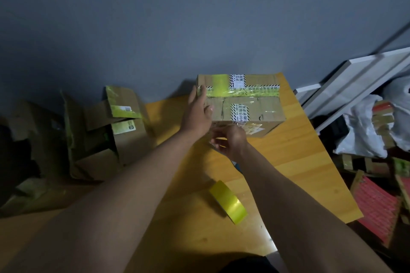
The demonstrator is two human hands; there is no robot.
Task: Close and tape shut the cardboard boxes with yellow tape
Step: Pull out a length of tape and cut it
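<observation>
The left hand [198,111] lies flat, fingers straight, on the closed cardboard box [241,99] at the table's [310,162] far edge. A yellow tape strip crosses its printed top. The right hand [230,141] pinches clear film at its near side. The yellow tape roll [228,201] lies nearer.

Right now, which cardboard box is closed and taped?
The box on the table under the left hand; the boxes on the floor gape open.
</observation>
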